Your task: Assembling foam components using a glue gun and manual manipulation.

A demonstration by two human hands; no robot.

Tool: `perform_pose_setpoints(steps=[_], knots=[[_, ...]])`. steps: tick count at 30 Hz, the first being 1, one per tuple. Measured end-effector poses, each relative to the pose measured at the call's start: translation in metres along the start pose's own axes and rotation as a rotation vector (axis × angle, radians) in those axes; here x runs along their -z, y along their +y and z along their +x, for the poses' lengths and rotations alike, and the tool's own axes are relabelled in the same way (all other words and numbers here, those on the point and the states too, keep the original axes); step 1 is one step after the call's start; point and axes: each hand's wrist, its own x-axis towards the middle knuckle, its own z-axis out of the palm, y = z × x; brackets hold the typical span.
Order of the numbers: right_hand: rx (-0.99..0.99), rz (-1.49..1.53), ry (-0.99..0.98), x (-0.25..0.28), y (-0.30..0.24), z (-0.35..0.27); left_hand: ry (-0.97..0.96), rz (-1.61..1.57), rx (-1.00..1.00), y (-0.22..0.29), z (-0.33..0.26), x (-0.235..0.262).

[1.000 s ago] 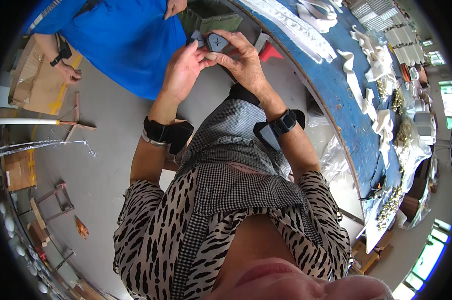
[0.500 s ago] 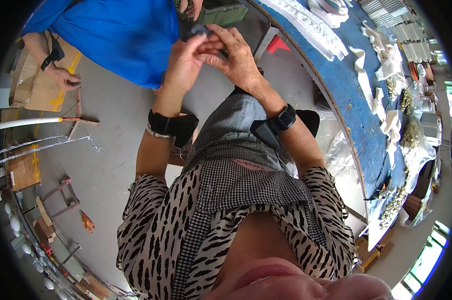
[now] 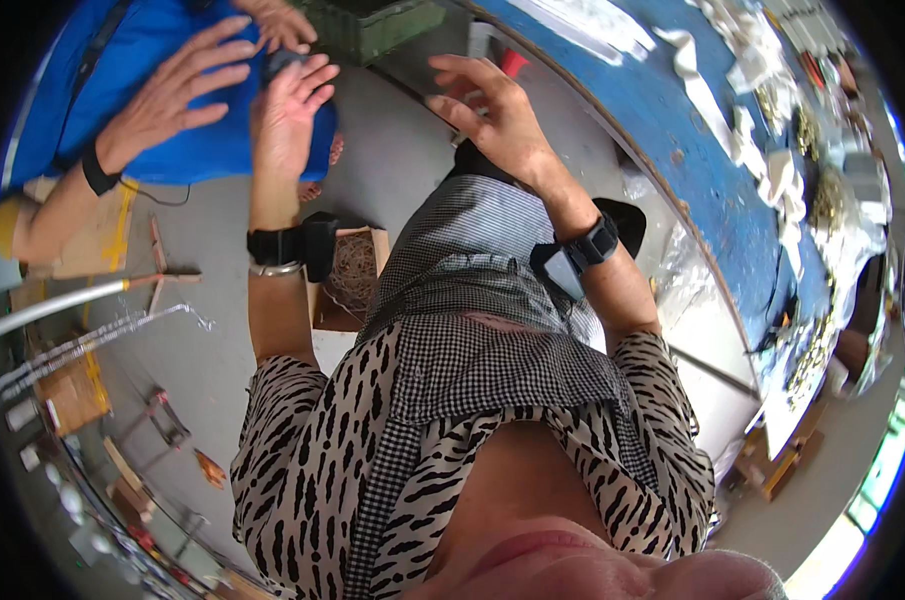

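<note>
My left hand (image 3: 284,130) is raised at the upper left, with a small dark object (image 3: 283,64) at its fingertips. Its kind is too blurred to make out. My right hand (image 3: 497,120) hangs apart from it over the grey floor, fingers loosely bent and spread, holding nothing. A co-worker's hand (image 3: 167,100), fingers outspread, is just left of my left hand. Another hand (image 3: 277,22) of a person reaches down close above the dark object; whether it touches the object I cannot tell.
A blue-topped table (image 3: 662,150) with white strips (image 3: 737,130) and clear plastic bags runs along the right. Blue cloth (image 3: 47,110) covers the co-worker at upper left. A green crate (image 3: 382,30) stands at the back, and a box of tangled strands (image 3: 350,280) stands by my left forearm.
My hands, together around the dark object before, have parted. The left has gone left with the object at its fingertips, toward the co-worker's hands, which have come nearer; the right is now empty.
</note>
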Motion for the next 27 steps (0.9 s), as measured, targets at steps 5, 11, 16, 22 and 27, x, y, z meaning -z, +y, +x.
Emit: perform_pose_setpoints(steps=[5, 11, 16, 22, 27], knots=[[-0.049, -0.257, 0.035, 0.055, 0.023, -0.006, -0.080, 0.097, -0.071, -0.012, 0.008, 0.004], [0.068, -0.464, 0.324, 0.108, 0.034, -0.008, -0.272, 0.131, -0.126, 0.002, 0.013, -0.005], [-0.054, -0.373, 0.219, 0.157, 0.024, -0.013, -0.356, 0.175, -0.207, 0.044, 0.036, -0.007], [-0.007, 0.643, 0.434, 0.180, 0.014, -0.019, -0.482, 0.173, -0.277, 0.100, 0.059, 0.009], [0.106, 1.087, 0.420, 0.205, -0.005, -0.038, -0.183, -0.277, -0.130, 0.101, 0.060, 0.016]])
